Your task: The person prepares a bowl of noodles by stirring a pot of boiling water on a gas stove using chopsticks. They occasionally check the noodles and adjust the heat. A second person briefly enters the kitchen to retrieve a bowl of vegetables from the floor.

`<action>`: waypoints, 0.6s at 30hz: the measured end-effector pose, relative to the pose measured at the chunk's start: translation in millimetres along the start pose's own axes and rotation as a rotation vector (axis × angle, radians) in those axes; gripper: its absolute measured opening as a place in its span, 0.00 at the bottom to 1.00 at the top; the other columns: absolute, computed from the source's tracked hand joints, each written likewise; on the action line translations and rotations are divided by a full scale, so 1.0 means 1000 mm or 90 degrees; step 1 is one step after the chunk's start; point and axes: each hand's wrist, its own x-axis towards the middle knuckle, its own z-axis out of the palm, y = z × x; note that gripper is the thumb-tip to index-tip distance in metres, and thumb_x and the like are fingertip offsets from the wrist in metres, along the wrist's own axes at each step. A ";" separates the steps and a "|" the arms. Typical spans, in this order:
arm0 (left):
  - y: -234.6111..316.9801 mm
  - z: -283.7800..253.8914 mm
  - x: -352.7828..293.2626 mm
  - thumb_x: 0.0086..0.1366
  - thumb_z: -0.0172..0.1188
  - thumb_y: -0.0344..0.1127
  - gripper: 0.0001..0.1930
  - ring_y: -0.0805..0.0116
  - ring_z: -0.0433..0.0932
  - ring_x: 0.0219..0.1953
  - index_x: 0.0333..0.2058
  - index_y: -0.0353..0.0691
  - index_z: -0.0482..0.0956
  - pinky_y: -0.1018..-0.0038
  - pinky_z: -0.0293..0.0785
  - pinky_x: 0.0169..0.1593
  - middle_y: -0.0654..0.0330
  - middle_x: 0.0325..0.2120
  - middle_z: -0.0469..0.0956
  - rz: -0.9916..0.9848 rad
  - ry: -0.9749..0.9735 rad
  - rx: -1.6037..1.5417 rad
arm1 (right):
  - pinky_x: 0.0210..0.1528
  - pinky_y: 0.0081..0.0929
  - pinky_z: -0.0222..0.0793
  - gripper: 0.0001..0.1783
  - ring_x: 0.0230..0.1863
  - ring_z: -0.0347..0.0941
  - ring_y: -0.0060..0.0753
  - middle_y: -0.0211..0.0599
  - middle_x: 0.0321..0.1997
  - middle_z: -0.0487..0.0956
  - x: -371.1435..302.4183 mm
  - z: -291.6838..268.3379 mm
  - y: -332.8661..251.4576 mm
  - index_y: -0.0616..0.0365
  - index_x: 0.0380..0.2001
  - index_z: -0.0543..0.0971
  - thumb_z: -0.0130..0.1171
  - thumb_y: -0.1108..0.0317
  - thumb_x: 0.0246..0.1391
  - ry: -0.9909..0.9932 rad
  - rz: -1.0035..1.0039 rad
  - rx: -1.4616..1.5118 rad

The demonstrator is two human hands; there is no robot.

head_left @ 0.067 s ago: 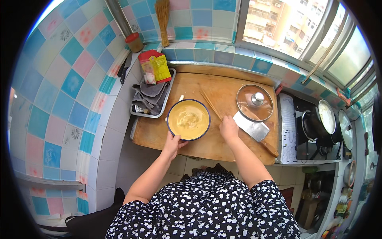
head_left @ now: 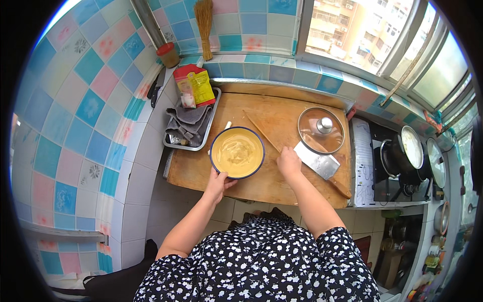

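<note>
My left hand (head_left: pixel 217 185) grips the near rim of a yellow bowl (head_left: pixel 237 152) with a dark blue edge. Pale smears mark the bowl's inside; how deep the contents are I cannot tell. In my closed right hand (head_left: pixel 289 162) are chopsticks (head_left: pixel 262 132), pointing up and left over the wooden board, to the right of the bowl. Just right of that hand lies a cleaver (head_left: pixel 321 161) with its wooden handle toward me. A round glass pot lid (head_left: pixel 308 132) with a metal knob partly covers the blade's far end.
At the left, a metal tray (head_left: pixel 195 147) holds a grey cloth (head_left: pixel 188 121) and yellow and red packets (head_left: pixel 201 86). Beneath everything is a big wooden board (head_left: pixel 226 188). A stove with a dark pot (head_left: pixel 390 158) stands to the right. Knives (head_left: pixel 155 90) hang at the left wall.
The chopstick tips have swung a little to the left, away from me, while my right hand stays in about the same place. My left hand still grips the bowl.
</note>
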 end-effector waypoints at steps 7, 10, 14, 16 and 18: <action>0.000 -0.007 -0.003 0.66 0.43 0.33 0.25 0.63 0.74 0.44 0.59 0.47 0.45 0.68 0.77 0.40 0.55 0.50 0.64 -0.026 -0.057 -0.013 | 0.30 0.31 0.74 0.08 0.34 0.74 0.42 0.49 0.30 0.74 0.013 0.009 0.008 0.62 0.32 0.67 0.51 0.70 0.49 -0.007 -0.035 -0.109; -0.002 -0.012 -0.016 0.67 0.43 0.37 0.24 0.62 0.74 0.46 0.59 0.47 0.48 0.68 0.75 0.43 0.56 0.52 0.64 -0.067 -0.102 -0.053 | 0.33 0.39 0.73 0.09 0.32 0.75 0.47 0.51 0.27 0.76 0.006 -0.032 0.012 0.61 0.32 0.67 0.50 0.68 0.50 -0.068 -0.027 -0.006; -0.022 0.001 -0.061 0.65 0.46 0.31 0.19 0.63 0.74 0.46 0.54 0.39 0.61 0.71 0.74 0.44 0.55 0.48 0.68 -0.020 -0.059 0.246 | 0.36 0.47 0.68 0.09 0.32 0.74 0.55 0.52 0.26 0.76 -0.026 -0.109 0.041 0.61 0.31 0.66 0.47 0.66 0.52 -0.046 -0.024 0.184; -0.025 0.039 -0.083 0.63 0.50 0.27 0.16 0.64 0.74 0.46 0.50 0.35 0.67 0.72 0.75 0.43 0.53 0.46 0.70 0.255 -0.093 0.477 | 0.37 0.49 0.66 0.09 0.33 0.72 0.58 0.54 0.27 0.76 -0.047 -0.140 0.065 0.62 0.31 0.66 0.46 0.66 0.53 -0.056 0.019 0.274; 0.001 0.113 -0.104 0.54 0.56 0.23 0.22 0.58 0.74 0.46 0.50 0.38 0.69 0.69 0.72 0.47 0.54 0.46 0.70 0.633 -0.098 0.715 | 0.38 0.48 0.66 0.10 0.34 0.72 0.58 0.55 0.27 0.75 -0.080 -0.161 0.095 0.63 0.33 0.67 0.44 0.67 0.53 -0.103 -0.056 0.252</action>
